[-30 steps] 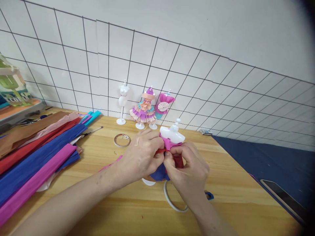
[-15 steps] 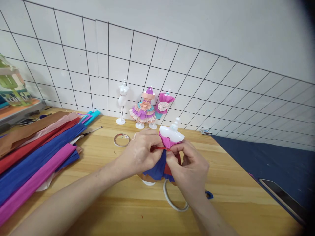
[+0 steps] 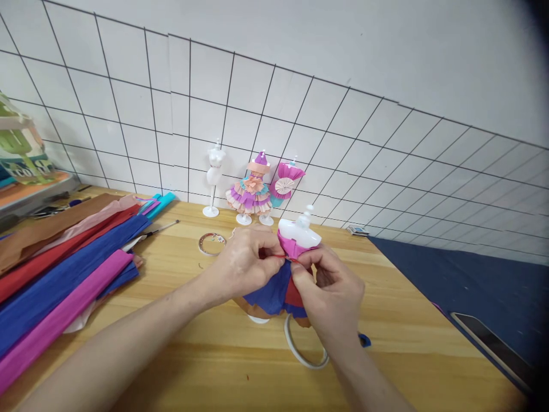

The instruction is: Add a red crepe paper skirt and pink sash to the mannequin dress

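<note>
- Pinching a red strip between fingertips, left hand and right hand flank the mini mannequin at its waist.
- More blue skirt shows than a second ago, leaving the waistline clearer to work.
- Behind: a bare dress form.

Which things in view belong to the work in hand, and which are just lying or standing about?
In the work:
red strip, pinched by left hand and right hand
front mannequin
probably coloured sheets

Seemingly just about:
phone
three rear mannequins

hands close together, both pinching, forearms angled inward
</note>
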Available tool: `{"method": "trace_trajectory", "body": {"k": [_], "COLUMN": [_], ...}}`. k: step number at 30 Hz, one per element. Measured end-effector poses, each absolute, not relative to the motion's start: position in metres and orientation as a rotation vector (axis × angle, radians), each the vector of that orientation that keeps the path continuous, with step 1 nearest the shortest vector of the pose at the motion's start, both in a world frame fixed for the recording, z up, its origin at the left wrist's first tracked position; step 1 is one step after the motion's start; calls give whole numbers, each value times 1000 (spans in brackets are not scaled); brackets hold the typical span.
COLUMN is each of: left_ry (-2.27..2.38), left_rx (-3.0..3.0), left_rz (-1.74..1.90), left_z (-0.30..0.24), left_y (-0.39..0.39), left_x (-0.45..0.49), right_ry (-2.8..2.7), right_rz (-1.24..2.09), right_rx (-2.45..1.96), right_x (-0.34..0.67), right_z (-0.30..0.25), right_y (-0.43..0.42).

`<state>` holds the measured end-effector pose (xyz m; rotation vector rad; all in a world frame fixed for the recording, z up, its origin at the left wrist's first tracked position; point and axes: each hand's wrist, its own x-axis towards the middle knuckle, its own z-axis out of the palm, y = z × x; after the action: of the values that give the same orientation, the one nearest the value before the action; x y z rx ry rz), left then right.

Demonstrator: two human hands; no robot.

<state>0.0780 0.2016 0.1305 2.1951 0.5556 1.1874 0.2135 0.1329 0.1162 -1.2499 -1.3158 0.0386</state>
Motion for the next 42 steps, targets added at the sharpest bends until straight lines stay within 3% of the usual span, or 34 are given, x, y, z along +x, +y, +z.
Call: {"method": "trace_trajectory", "body": {"k": [16,24,32,39,42], "left_ry": [621,674,630,852,825], "left_rx": [2321,2319,2338,2131,2144], "left_rz": [984,1155,1082,1283,1114], "left_z": [151,140,152,152,148], "left_y": [197,199,192,202,209], "left_x": [65,72,67,63,65], "right_ry": [-1365,-1516,-1551,-1501,-1497], "right_rz": [2,-73,-307,-126,-51], "right_rx": [-1245,-1206,-1210,-1196,-1185], "right_x": [218,222,220,222,222], "right_z": [115,116,120,119,119], "right_y": [134,129,127,127,126]}}
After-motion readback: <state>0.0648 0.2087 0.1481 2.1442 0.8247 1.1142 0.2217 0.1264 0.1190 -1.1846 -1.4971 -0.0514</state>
